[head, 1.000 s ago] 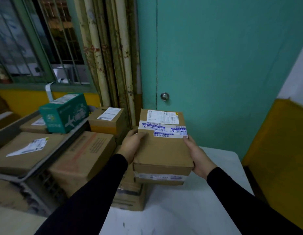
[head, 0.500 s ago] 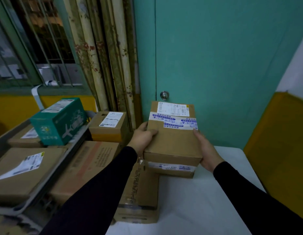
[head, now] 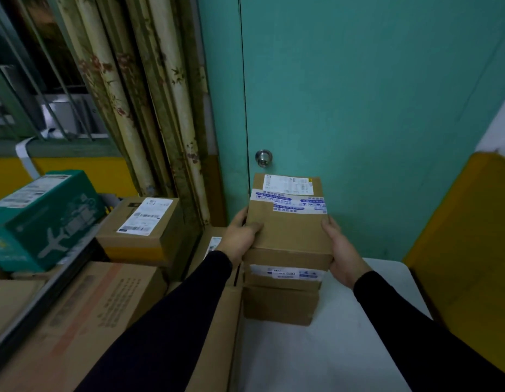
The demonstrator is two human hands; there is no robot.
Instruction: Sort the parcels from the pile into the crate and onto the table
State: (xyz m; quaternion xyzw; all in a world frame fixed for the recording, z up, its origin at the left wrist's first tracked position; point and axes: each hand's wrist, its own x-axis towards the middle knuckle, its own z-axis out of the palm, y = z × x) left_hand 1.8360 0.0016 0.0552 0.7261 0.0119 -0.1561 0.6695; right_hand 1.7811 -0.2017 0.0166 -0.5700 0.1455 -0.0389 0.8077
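I hold a brown cardboard parcel (head: pixel 288 222) with a white label and blue tape between both hands. My left hand (head: pixel 240 236) grips its left edge, thumb on top. My right hand (head: pixel 342 247) grips its right side. The parcel sits on or just above a second brown box (head: pixel 279 301) that stands on the white table (head: pixel 316 357). The grey crate (head: pixel 47 284) at the left holds a green box (head: pixel 44 219) and other parcels.
Large brown boxes (head: pixel 104 312) are stacked between the crate and the table, with a labelled box (head: pixel 143 224) on top. A teal door (head: pixel 359 108) with a knob and curtains stand behind. A yellow wall panel (head: pixel 466 250) borders the table's right side.
Both hands carried the parcel forward and rightward over the table. It now sits above a box on the table's far left part.
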